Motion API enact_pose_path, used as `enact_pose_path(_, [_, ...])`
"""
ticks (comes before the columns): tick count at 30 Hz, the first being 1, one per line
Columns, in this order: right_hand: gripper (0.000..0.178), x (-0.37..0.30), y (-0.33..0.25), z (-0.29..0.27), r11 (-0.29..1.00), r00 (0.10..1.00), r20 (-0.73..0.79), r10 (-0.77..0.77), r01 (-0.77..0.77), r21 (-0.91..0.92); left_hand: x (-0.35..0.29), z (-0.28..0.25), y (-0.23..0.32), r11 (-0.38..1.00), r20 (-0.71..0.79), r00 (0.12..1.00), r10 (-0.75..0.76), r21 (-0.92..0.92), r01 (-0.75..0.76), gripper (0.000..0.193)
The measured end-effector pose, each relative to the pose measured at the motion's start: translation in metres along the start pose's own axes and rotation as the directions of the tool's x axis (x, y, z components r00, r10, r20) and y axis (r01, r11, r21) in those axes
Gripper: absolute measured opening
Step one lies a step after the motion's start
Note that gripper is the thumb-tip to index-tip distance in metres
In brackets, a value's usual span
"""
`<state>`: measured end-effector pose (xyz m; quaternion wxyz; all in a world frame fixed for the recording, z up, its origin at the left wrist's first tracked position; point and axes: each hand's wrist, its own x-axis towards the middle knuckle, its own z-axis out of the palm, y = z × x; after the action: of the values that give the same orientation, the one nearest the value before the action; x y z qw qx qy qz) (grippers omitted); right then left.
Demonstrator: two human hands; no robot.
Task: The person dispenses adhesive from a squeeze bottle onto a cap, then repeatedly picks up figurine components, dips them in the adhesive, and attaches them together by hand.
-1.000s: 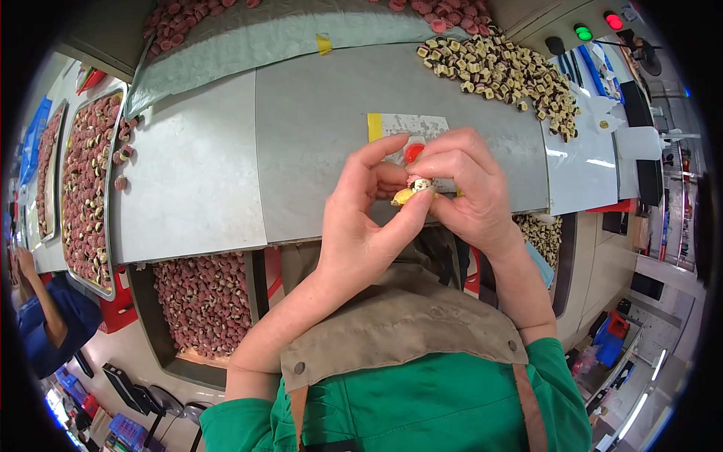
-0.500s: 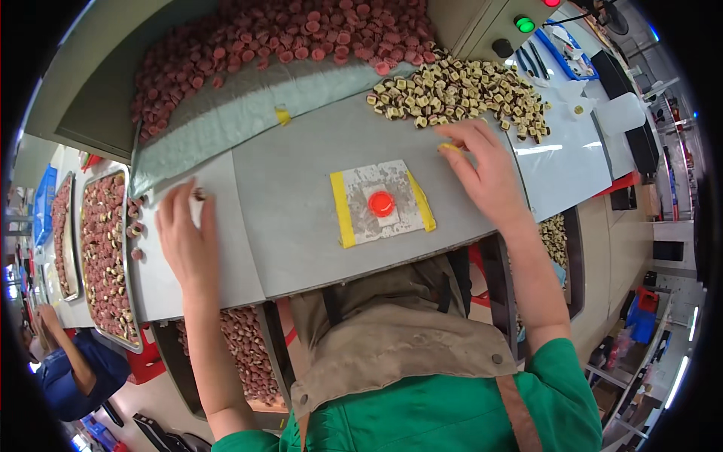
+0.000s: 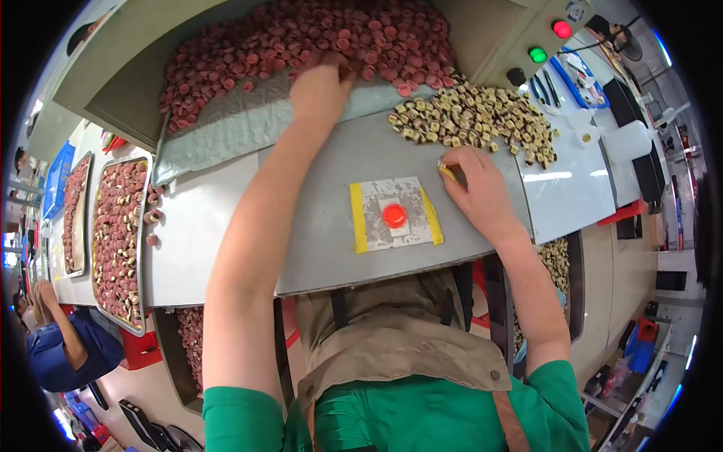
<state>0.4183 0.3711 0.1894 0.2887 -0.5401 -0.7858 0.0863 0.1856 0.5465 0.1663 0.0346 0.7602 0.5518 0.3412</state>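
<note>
Pink pieces [image 3: 117, 226] in tray [image 3: 141, 313], left hand [image 3: 321, 89] among cups [image 3: 260, 38], grip unclear, right hand [image 3: 480, 187] pinching cube [image 3: 441, 163]

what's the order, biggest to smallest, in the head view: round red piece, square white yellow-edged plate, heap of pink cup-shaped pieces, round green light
1. pink heap
2. white plate
3. red piece
4. green light

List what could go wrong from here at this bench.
The left hand, reaching into the piled pink cups, might knock some down the pale plastic sheet.
The right hand, close to the heap of cream-and-dark pieces, might scatter a few.
The filled metal tray might spill if bumped; loose pieces lie beside it.
</note>
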Motion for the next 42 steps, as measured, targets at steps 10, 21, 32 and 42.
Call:
enact_pose_path(10, [0.024,-0.033,0.011,-0.010,0.965,0.994,-0.004,0.113,-0.108,0.239,-0.071,-0.065,0.000,0.732,0.200,0.958,-0.204,-0.619,0.285,0.022])
enact_pose_path(21, [0.027,-0.027,-0.008,-0.014,0.978,0.980,0.117,0.163,-0.176,0.108,-0.194,-0.101,0.043,-0.426,0.683,0.692,-0.235,-0.712,0.558,0.026])
enact_pose_path(32, [0.017,-0.011,-0.028,-0.024,0.988,0.942,0.332,0.044,0.009,-0.157,-0.207,-0.098,0.049,-0.520,0.685,0.720,-0.107,-0.656,0.547,0.037])
enact_pose_path(42, [0.020,-0.003,-0.078,0.031,0.967,0.929,0.277,-0.246,0.254,0.007,-0.216,-0.095,0.043,-0.544,0.645,0.749,-0.150,-0.686,0.483,0.035])
